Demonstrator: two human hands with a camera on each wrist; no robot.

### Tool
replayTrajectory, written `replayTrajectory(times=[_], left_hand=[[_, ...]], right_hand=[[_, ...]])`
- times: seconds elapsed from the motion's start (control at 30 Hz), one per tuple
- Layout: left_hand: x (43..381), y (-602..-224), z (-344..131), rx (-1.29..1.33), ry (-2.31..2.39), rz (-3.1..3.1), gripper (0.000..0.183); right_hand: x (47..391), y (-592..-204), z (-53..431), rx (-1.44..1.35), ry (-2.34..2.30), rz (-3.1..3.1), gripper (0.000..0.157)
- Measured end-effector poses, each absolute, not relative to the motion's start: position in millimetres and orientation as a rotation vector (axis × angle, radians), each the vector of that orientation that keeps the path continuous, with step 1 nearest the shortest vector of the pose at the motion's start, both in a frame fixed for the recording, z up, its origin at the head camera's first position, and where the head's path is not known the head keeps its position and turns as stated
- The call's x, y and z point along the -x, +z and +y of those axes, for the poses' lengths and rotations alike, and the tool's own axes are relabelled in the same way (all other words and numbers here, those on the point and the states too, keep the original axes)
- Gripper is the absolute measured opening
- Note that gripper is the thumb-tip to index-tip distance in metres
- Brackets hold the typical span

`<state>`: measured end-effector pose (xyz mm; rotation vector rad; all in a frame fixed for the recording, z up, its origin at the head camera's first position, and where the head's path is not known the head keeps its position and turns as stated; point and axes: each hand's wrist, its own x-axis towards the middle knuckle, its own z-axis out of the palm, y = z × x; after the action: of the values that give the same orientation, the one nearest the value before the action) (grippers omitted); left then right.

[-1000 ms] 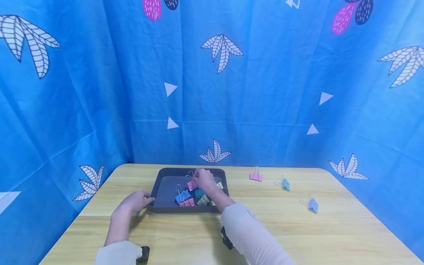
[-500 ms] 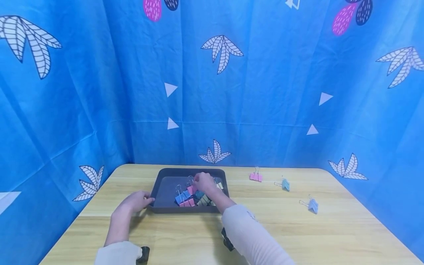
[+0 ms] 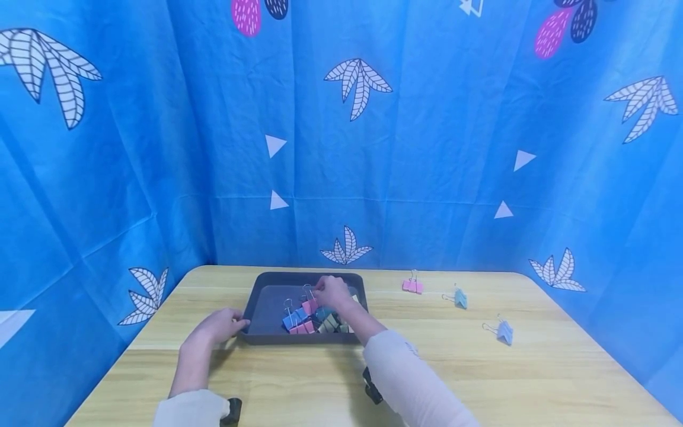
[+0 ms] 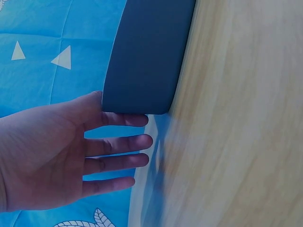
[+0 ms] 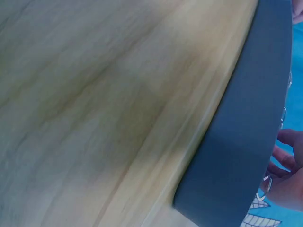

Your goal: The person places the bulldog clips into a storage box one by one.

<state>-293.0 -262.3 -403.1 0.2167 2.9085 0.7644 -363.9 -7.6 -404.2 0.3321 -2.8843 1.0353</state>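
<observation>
A dark grey tray [image 3: 267,339] holds a heap of pink, blue, teal and pale green binder clips. My left hand [image 3: 216,325] is at its left corner. In the left wrist view the thumb touches the rim and the straight index finger lies along the wall; the other fingers are spread. My right hand [image 3: 333,293] is over the heap, fingertips beside the wire handle of a pink binder clip [image 3: 309,306]. In the right wrist view its fingers [image 5: 285,158] are loosely bent near the handles, with no clip body visible between them; the tray wall hides the clip bodies.
Right of the tray, a pink binder clip [image 3: 412,286], a teal binder clip [image 3: 460,298] and a light blue binder clip [image 3: 504,333] lie apart on the wooden table [image 3: 427,362]. A blue patterned curtain [image 3: 427,148] surrounds the table's back and sides.
The pink binder clip at my right fingers has come down onto the heap and stands with its handle up. My right hand has shifted slightly right. My left hand stays at the tray's corner.
</observation>
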Motion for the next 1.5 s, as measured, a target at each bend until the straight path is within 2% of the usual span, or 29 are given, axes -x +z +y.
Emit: replayTrajectory(times=[0.27, 0.67, 1.2, 1.5], left_hand=[[294.4, -404.3, -262.0, -0.194, 0.761, 2.906, 0.032], [290.0, -402.1, -261.4, -0.256, 0.737, 2.943, 0.034], [292.6, -402.6, -258.9, -0.24, 0.752, 2.923, 0.039], [291.5, -402.6, -259.9, -0.231, 0.757, 2.92, 0.036]], right_hand=[[356.0, -390.0, 5.7, -0.422, 1.083, -2.743, 0.012], [336.0, -373.9, 29.6, -0.416, 1.279, -2.454, 0.012], [302.9, -355.0, 111.9, -0.395, 1.488, -2.119, 0.014], [294.9, -339.0, 140.8, -0.436, 1.469, -2.084, 0.02]])
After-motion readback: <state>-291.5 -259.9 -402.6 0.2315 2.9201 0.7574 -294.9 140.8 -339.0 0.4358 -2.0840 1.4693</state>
